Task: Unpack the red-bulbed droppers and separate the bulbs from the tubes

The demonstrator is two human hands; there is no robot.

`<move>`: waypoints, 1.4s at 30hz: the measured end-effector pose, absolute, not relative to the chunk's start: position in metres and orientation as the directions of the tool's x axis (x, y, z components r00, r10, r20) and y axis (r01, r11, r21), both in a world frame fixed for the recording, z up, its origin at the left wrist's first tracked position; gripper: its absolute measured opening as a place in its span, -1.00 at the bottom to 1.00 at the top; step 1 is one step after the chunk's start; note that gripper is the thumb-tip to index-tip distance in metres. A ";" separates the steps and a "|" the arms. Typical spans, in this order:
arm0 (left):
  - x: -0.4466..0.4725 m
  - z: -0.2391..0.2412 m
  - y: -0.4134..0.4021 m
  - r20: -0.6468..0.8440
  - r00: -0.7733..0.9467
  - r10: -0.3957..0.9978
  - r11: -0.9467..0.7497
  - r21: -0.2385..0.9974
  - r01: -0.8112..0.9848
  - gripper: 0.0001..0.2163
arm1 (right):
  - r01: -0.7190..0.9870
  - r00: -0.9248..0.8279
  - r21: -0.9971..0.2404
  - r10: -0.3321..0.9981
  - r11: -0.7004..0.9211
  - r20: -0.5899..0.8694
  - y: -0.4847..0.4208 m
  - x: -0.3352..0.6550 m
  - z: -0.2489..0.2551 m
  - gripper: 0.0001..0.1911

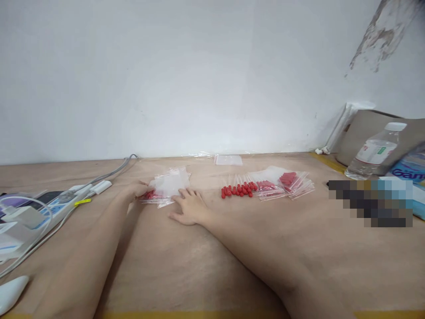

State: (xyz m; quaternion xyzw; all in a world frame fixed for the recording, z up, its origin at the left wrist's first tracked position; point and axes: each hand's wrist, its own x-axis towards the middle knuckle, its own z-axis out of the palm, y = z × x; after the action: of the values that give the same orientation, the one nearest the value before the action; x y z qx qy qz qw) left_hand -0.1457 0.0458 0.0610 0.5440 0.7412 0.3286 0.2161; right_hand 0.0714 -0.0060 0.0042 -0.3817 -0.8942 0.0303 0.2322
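A small stack of clear plastic bags [169,186] with red-tipped droppers inside lies on the brown table [186,261]. My left hand [137,191] rests at the stack's left edge, fingers curled on it. The fingers of my right hand [188,207] lie flat and spread, touching the stack's right corner. Several loose red-tipped droppers [237,189] lie in a row to the right. Beyond them sits a fanned pile of filled bags [285,182].
An empty clear bag [228,160] lies near the white wall. A power strip with cables [63,199] sits at the left. A water bottle [376,153], a cardboard box [368,133] and a blue packet [410,170] stand at the right.
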 end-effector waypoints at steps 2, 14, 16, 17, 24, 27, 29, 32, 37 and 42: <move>-0.153 0.077 0.040 0.051 -0.395 0.917 0.270 0.648 0.712 -0.82 | 0.678 -0.609 -0.243 0.716 0.693 0.341 -0.005 0.067 0.004 -0.35; -0.058 0.094 0.017 0.259 -0.213 0.942 -0.094 0.815 0.572 -0.79 | 0.611 -0.201 -0.541 0.774 0.579 0.601 -0.021 0.125 -0.002 -0.23; -0.028 0.067 0.015 0.222 -0.173 0.960 -0.107 0.856 0.505 -0.67 | 0.604 -0.223 -0.508 0.742 0.614 0.632 -0.026 0.152 -0.005 -0.21; -0.015 0.054 0.013 0.209 -0.155 0.966 -0.110 0.868 0.483 -0.65 | 0.602 -0.252 -0.480 0.722 0.639 0.644 -0.029 0.164 -0.006 -0.26; 0.017 0.001 -0.012 0.178 -0.029 0.984 -0.145 0.877 0.458 -0.81 | 0.588 -0.420 -0.294 0.595 0.754 0.685 -0.031 0.203 -0.015 -0.77; 0.011 0.002 -0.030 0.366 -0.018 0.930 -0.275 0.730 0.625 -0.72 | 0.584 -0.450 -0.262 0.575 0.768 0.684 -0.029 0.202 -0.017 -0.80; 0.008 0.007 -0.043 0.555 0.088 0.827 -0.435 0.532 0.727 -0.65 | 0.585 -0.460 -0.260 0.578 0.768 0.674 -0.028 0.201 -0.015 -0.81; 0.010 0.012 -0.054 0.590 0.370 0.718 -0.647 0.369 0.667 -0.72 | 0.591 -0.450 -0.289 0.605 0.753 0.657 -0.030 0.202 -0.013 -0.82; 0.019 0.008 -0.048 0.536 0.442 0.719 -0.681 0.414 0.605 -0.83 | 0.541 -0.481 -0.342 0.616 0.768 0.624 -0.030 0.202 -0.011 -0.79; 0.017 0.002 -0.037 0.432 0.333 0.838 -0.543 0.609 0.578 -0.87 | 0.578 -0.430 -0.285 0.582 0.764 0.690 -0.029 0.203 -0.011 -0.82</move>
State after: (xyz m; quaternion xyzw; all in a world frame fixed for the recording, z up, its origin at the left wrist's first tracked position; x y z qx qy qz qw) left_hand 0.0172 -0.0367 0.0024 0.7972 0.4442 0.3689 0.1762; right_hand 0.2029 -0.0290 -0.0108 -0.3432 -0.8456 0.0023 0.4090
